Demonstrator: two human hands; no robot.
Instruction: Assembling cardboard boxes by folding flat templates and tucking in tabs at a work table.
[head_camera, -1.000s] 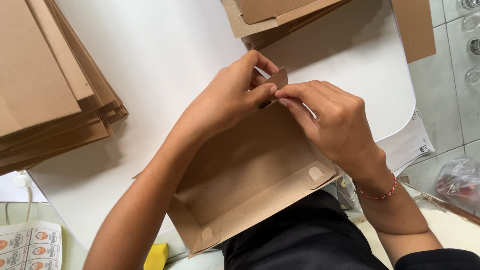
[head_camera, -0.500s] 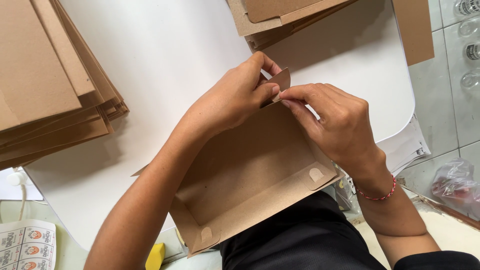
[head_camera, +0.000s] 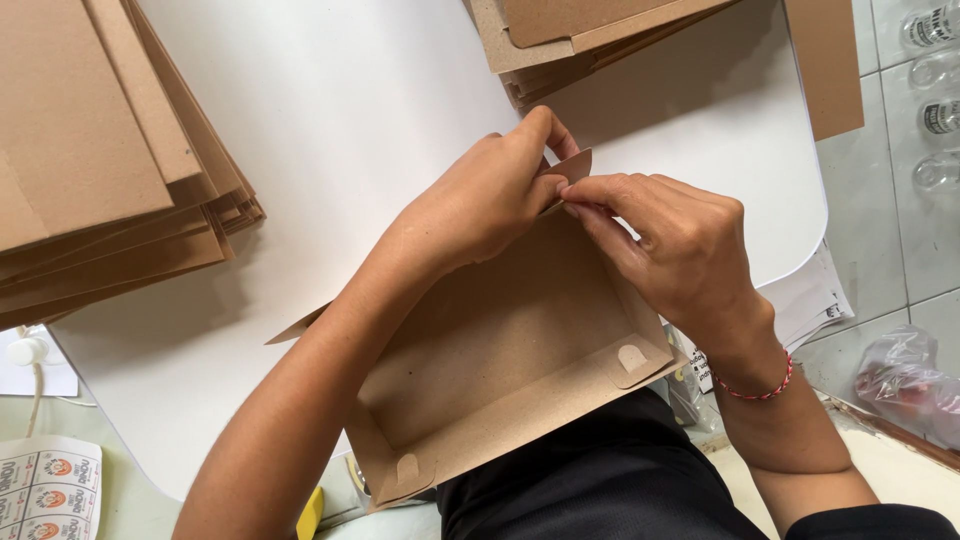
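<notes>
Nearest the camera, the brown cardboard box (head_camera: 500, 370) lay half-formed at the table's near edge, over the person's lap. Its 2 near corners were already locked, a small rounded tab showing at each. The near wall stood up; the far side was not yet closed.

Up at the far corner, both hands met on 1 small flap (head_camera: 572, 165). The left hand (head_camera: 480, 205) pinched it from the left, thumb and forefinger pressed together on the card. The right hand (head_camera: 670, 245), a red string bracelet (head_camera: 762, 385) at its wrist, pinched the same flap from the right, fingertips touching the left thumb.

Risk, as I read it: the flap was thin card held by its edge, so a hard push at a skewed angle could have creased or torn it. The box rested partly off the table, so a slip could have tipped it toward the lap and popped a near tab loose.

Beyond, the white table (head_camera: 330, 120) carried a stack of flat cardboard blanks (head_camera: 100, 170) at far left and another pile (head_camera: 590, 40) at the far edge, both well apart from the hands.
</notes>
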